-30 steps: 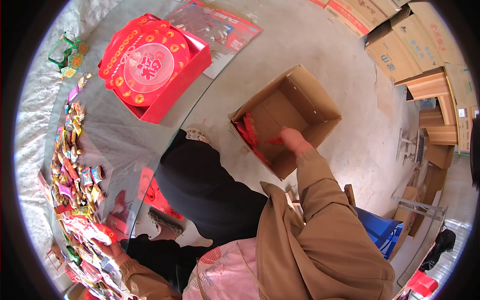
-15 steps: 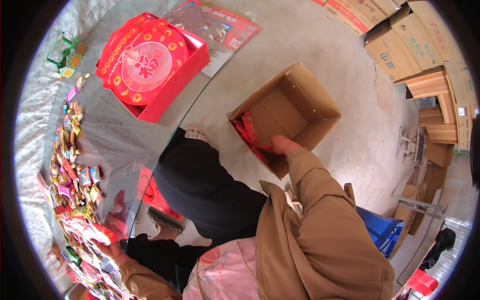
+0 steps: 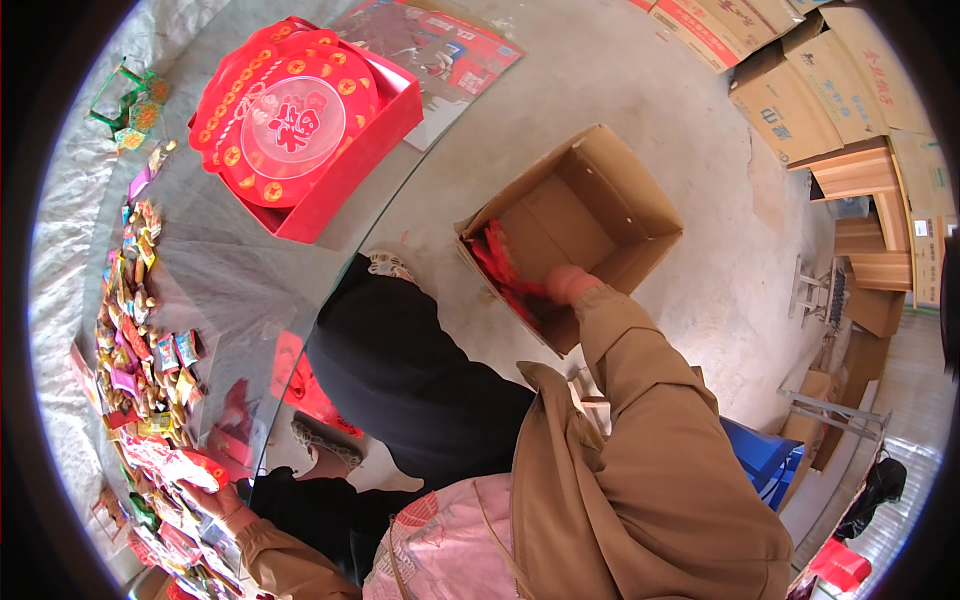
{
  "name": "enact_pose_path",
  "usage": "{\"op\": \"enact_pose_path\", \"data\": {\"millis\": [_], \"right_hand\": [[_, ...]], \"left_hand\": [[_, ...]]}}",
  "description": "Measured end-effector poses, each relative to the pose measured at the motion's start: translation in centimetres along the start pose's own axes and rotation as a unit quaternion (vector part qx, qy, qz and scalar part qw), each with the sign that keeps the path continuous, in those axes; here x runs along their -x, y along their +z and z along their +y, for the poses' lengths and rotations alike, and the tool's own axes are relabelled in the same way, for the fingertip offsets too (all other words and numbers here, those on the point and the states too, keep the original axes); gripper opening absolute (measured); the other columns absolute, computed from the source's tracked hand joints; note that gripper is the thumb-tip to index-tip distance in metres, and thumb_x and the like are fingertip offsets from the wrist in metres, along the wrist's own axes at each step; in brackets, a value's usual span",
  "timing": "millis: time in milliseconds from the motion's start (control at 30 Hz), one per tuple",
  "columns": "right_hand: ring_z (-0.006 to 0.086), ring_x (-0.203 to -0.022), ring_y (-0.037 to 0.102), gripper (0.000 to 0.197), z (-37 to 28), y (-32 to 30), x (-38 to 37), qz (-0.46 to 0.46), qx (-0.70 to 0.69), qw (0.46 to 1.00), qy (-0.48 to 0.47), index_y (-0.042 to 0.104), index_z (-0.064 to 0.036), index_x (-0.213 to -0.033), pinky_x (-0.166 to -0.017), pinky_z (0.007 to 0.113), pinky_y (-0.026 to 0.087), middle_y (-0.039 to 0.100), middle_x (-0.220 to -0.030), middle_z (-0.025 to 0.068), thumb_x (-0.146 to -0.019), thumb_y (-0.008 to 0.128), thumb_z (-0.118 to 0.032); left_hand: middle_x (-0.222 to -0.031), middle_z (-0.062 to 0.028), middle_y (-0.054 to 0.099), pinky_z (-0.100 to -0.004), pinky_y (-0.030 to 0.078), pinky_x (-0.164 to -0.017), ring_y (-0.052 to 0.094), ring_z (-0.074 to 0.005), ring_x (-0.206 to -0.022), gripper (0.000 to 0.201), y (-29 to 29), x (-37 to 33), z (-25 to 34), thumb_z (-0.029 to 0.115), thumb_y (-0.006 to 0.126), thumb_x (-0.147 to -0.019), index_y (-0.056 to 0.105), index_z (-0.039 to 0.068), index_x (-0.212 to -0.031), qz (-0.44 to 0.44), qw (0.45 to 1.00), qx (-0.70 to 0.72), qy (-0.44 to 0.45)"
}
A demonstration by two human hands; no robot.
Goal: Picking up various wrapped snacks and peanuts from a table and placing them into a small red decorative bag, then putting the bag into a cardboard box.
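Note:
My right hand [image 3: 570, 285] reaches into an open cardboard box [image 3: 632, 192] on the floor. Its fingers are curled and partly in shadow, at the end of crumpled red plastic bags [image 3: 495, 255] lying along the box's left wall. At the lower left, my left hand [image 3: 215, 502] rests by the glass table edge, fingers closed on a shiny red-and-clear plastic bag [image 3: 192, 467]. That bag lies over a long heap of small wrapped sweets [image 3: 135, 345] in many colours. What the bag contains is hard to make out.
On the glass table [image 3: 235, 300] stands a red gift box [image 3: 370, 165] with a round red lid resting in it. A green-and-gold ornament [image 3: 130, 105] lies beyond the sweets. Stacked cartons [image 3: 830, 90] line the right. A blue bag [image 3: 760, 455] is beside my right arm.
My right hand has shifted slightly right and its fingers look more curled by the red bags. My left hand stays almost where it was, at the red-and-clear bag.

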State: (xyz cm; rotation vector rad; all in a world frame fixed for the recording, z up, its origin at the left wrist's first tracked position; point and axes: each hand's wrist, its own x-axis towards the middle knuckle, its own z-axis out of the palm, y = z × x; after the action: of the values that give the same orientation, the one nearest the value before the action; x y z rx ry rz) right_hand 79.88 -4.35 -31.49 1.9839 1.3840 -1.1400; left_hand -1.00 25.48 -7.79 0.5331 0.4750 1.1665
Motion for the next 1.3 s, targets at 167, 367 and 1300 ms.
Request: {"op": "enact_pose_path", "data": {"millis": [167,367,1300], "right_hand": [[0.0339,-0.11,0.071,0.03,-0.5,-0.6,1.1,0.014,0.007,1.0,-0.007,0.079,-0.0139,-0.11,-0.089,0.047,0.058,0.074,-0.118,0.0133,-0.094,0.055,-0.022],[0.0353,-0.104,0.072,0.024,0.6,0.0,1.5,0.06,0.03,0.998,0.01,0.08,-0.0125,-0.1,-0.086,0.045,0.059,0.076,-0.109,0.0149,-0.09,0.059,-0.02],[0.0287,-0.113,0.066,0.057,-3.3,1.5,0.8,-0.09,-0.364,0.926,-0.048,0.063,-0.0173,-0.14,-0.092,0.045,0.054,0.069,-0.128,0.0173,-0.084,0.073,-0.029]], "left_hand": [[-0.152,-0.0166,0.052,-0.0523,0.031,-0.124,0.047,-0.0352,-0.141,0.062,-0.3,-0.2,0.5,0.03,0.067,-0.101,0.045,0.001,-0.152,0.004,1.0,0.008,0.001],[-0.156,-0.0162,0.047,-0.0555,0.025,-0.126,0.041,-0.036,-0.145,0.064,-1.4,-0.3,0.7,0.024,0.068,-0.1,0.041,0.002,-0.154,-0.011,0.999,0.038,0.001],[-0.155,-0.0169,0.049,-0.056,0.027,-0.126,0.045,-0.035,-0.143,0.065,-0.6,-0.2,0.4,0.022,0.069,-0.099,0.04,0.002,-0.154,0.023,0.999,0.029,0.038]]}}
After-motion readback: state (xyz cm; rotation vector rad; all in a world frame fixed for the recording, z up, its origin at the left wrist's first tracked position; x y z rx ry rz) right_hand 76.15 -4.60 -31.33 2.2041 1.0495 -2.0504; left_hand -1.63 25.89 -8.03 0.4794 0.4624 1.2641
